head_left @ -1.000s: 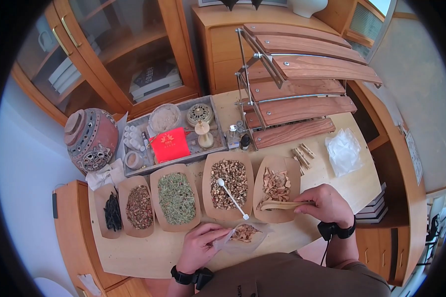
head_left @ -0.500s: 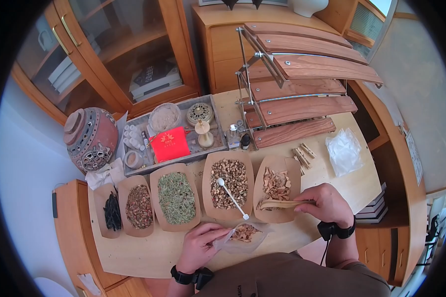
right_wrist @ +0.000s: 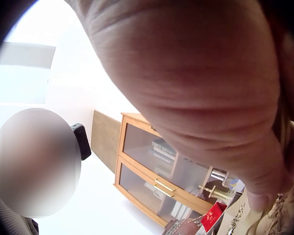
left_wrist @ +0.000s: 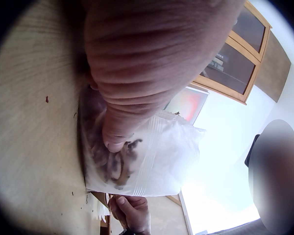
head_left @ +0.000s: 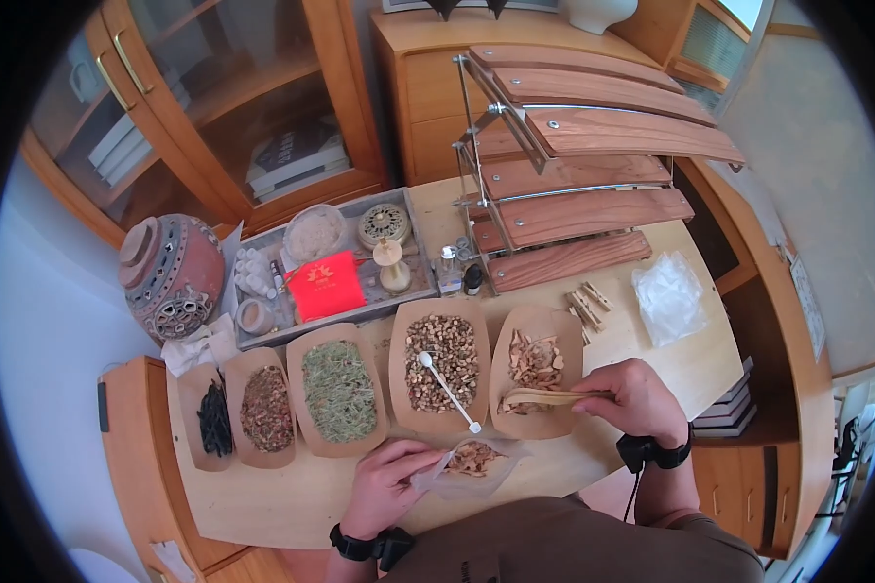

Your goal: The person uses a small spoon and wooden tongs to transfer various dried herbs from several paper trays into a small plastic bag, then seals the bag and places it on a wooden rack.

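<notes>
In the head view, my left hand (head_left: 387,486) pinches the edge of a translucent pouch (head_left: 484,476) with brown dried pieces (head_left: 472,458) inside. The left wrist view shows the thumb pressed on this pouch (left_wrist: 161,152). My right hand (head_left: 640,400) holds a wooden scoop (head_left: 544,396) by its handle, its end over the dried pieces in the rightmost paper tray (head_left: 576,352). Just left is a paper tray (head_left: 396,352) of small brown chunks with a white spoon (head_left: 449,392) lying across it. In the right wrist view the thumb lies along the scoop.
Further left stand paper trays of green herb (head_left: 340,389), reddish bits (head_left: 267,410) and black strips (head_left: 215,420). Behind them are a grey tray (head_left: 360,313) with a red packet (head_left: 326,285), a slatted wooden rack (head_left: 593,209), clothespins (head_left: 589,304) and a plastic bag (head_left: 669,298).
The whole head view has shifted slightly, so things appear a little further left. Both hands keep their hold on the pouch and the scoop, with little visible movement.
</notes>
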Tool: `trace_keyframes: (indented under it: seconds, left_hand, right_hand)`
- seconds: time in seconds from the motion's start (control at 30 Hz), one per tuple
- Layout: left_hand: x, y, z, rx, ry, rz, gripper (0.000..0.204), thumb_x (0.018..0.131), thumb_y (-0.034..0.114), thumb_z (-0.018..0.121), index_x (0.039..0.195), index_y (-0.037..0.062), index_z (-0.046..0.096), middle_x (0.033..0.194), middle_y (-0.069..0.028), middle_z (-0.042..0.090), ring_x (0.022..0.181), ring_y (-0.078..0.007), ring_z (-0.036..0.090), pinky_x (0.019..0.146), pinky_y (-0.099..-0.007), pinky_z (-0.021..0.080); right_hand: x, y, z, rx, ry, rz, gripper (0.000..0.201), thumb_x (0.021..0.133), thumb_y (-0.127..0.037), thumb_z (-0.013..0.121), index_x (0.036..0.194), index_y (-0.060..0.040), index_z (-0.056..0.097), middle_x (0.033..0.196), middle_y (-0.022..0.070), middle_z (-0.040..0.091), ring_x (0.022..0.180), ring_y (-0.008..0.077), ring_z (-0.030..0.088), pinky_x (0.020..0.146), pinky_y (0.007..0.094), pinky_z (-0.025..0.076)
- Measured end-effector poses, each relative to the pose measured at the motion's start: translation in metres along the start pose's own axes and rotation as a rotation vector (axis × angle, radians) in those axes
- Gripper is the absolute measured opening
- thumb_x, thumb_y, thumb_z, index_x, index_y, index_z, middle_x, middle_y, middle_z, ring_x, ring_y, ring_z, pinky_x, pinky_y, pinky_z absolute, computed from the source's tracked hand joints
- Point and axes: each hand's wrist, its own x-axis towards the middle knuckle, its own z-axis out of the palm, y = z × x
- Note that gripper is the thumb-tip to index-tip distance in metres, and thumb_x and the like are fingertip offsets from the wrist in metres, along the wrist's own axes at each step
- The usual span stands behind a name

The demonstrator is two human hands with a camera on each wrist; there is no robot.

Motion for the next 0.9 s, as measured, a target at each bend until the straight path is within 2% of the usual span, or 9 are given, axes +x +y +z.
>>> trace_keyframes:
  seconds: [0.2,0.33,0.43,0.57,0.67,0.8,0.9]
  left_hand:
    - [-0.005,-0.004,0.0,-0.001,0.013,0.0,0.025,0.084,0.01,0.086,0.109,0.0108,0.085,0.096,-0.0056,0.076,0.081,-0.0224,0.072,0.069,-0.0329,0.058]
    - [-0.004,-0.007,0.002,0.017,0.002,0.01,0.024,0.084,0.01,0.086,0.108,0.0097,0.084,0.096,-0.0064,0.075,0.081,-0.0223,0.071,0.07,-0.0329,0.057]
    - [-0.002,-0.001,-0.005,-0.035,-0.031,-0.042,0.024,0.086,0.01,0.084,0.11,0.0105,0.084,0.097,-0.0065,0.075,0.081,-0.022,0.072,0.07,-0.0334,0.057]
    - [-0.004,-0.009,0.0,-0.009,-0.007,-0.001,0.026,0.087,0.009,0.083,0.114,0.0117,0.084,0.098,-0.0063,0.075,0.082,-0.0223,0.072,0.071,-0.0339,0.058]
    - [-0.006,-0.011,0.0,0.008,-0.025,0.005,0.029,0.087,0.009,0.083,0.116,0.0124,0.084,0.099,-0.0061,0.075,0.083,-0.0226,0.072,0.072,-0.0344,0.058]
    - [-0.006,-0.011,-0.001,0.005,-0.027,-0.006,0.029,0.087,0.009,0.083,0.116,0.0128,0.084,0.1,-0.0059,0.075,0.084,-0.0226,0.072,0.073,-0.0346,0.058]
    - [-0.006,-0.01,-0.001,-0.001,-0.028,-0.007,0.029,0.087,0.009,0.083,0.116,0.0131,0.084,0.1,-0.0058,0.075,0.085,-0.0226,0.072,0.074,-0.0346,0.058]
  right_hand:
    - [0.0,-0.001,-0.001,-0.015,0.021,-0.023,0.021,0.086,-0.021,0.085,0.099,-0.0046,0.081,0.088,0.0152,0.076,0.078,0.0373,0.071,0.07,0.0406,0.057]
    - [-0.002,0.001,0.003,0.006,0.058,-0.109,0.022,0.086,-0.019,0.085,0.101,-0.0036,0.081,0.086,0.0166,0.075,0.075,0.0367,0.071,0.069,0.0399,0.057]
    - [-0.005,-0.006,0.002,0.115,0.084,0.107,0.022,0.083,-0.011,0.088,0.103,-0.0029,0.081,0.079,0.016,0.072,0.067,0.0315,0.069,0.062,0.0364,0.054]
    - [-0.004,-0.005,0.001,0.075,0.091,0.011,0.024,0.083,-0.011,0.088,0.104,-0.0035,0.081,0.08,0.0138,0.072,0.067,0.0308,0.069,0.061,0.0362,0.053]
    - [-0.001,-0.014,-0.008,-0.013,0.026,-0.025,0.025,0.082,-0.011,0.088,0.105,-0.0058,0.081,0.08,0.0131,0.073,0.067,0.032,0.068,0.062,0.0371,0.053]
    - [-0.001,-0.01,-0.011,-0.094,0.028,-0.008,0.026,0.081,-0.011,0.088,0.106,-0.0078,0.082,0.082,0.012,0.073,0.07,0.0329,0.069,0.063,0.0382,0.054]
    - [-0.001,-0.01,-0.012,-0.125,0.02,-0.088,0.028,0.079,-0.012,0.088,0.106,-0.0083,0.082,0.082,0.0112,0.072,0.072,0.033,0.069,0.065,0.0389,0.054]
